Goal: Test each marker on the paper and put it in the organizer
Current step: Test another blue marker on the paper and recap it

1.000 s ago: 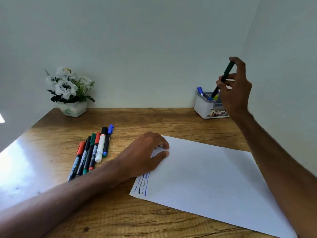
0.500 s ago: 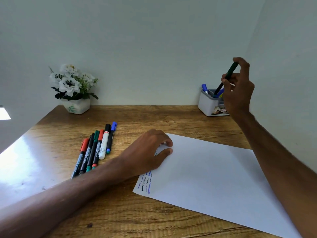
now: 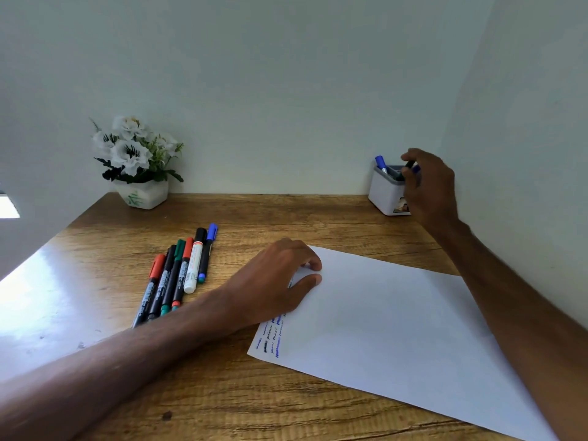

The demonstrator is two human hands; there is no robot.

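Dark marker [image 3: 403, 172] at the organizer [image 3: 383, 194], far right corner of the desk against the wall. Its lower end is down inside the organizer's open top; the upper end is pinched in the fingertips of the right hand [image 3: 428, 189]. Fingers curled round the marker, hand hanging over and partly in front of the organizer. The marker's colour is hard to judge here, dark and motion-blurred.

A blue marker [image 3: 380, 163] stands in the left part of the organizer, cap up, tilted a little left. Organizer is a small white box with a picture label low on its front, half hidden by the hand.

Paper [image 3: 397, 332] lies flat on the wooden desk [image 3: 286, 405], white sheet turned at an angle, one corner toward the near edge. Short blue and dark test scribbles [image 3: 274, 337] in rows along its left margin.

Left hand [image 3: 273, 281] rests palm-down on the paper's upper left corner, fingers loosely bent, thumb and forefinger tips on the sheet. It grips nothing; just presses the sheet.

To the left of that hand, a row of six markers [image 3: 178, 275] lying side by side on the desk, touching, caps pointing away: red, black, green, red, a fatter white one with black cap, blue.

Far left corner: white pot of white flowers [image 3: 136, 160] by the wall. Bright glare on the desk's left side.
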